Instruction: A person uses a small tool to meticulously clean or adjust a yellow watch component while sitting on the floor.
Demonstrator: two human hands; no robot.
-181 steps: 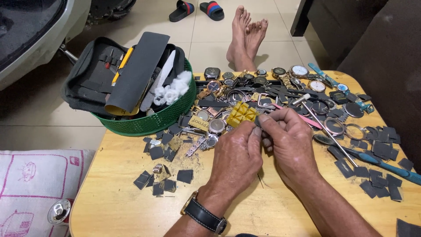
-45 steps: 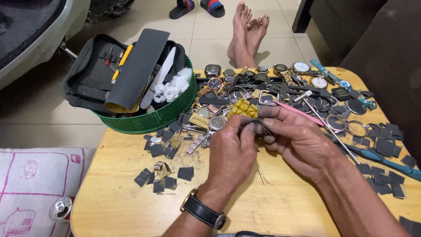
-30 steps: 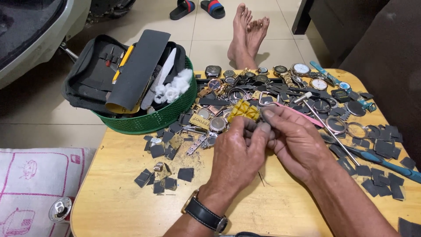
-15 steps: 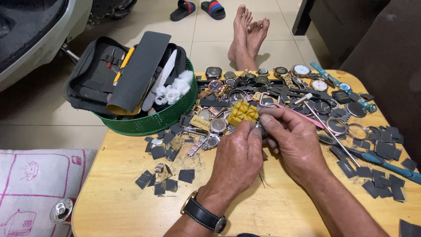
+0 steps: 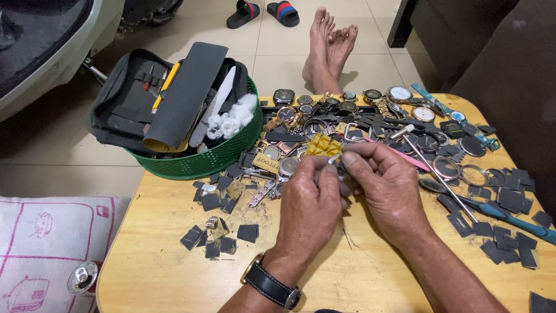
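Observation:
Both of my hands meet over the middle of a round wooden table (image 5: 156, 266). My left hand (image 5: 310, 206), with a black-strapped wristwatch (image 5: 271, 285) on its wrist, pinches a small metal watch part (image 5: 335, 167) between thumb and fingers. My right hand (image 5: 385, 185) grips the same small part from the other side with its fingertips. The part is mostly hidden by the fingers. Just beyond the hands lies a yellow piece (image 5: 323, 145) among several watches and watch cases (image 5: 399, 94).
A green basket (image 5: 202, 162) with a black tool pouch (image 5: 139, 93) and white cotton stands at the table's back left. Dark square pieces (image 5: 217, 200) lie scattered left and right. A blue-handled tool (image 5: 504, 214) lies at right. Another person's bare feet (image 5: 330, 40) rest beyond the table.
My hands have stayed together over the same spot, shifting slightly as the fingers work the small part. A thin tool that my right hand held earlier now lies on the table.

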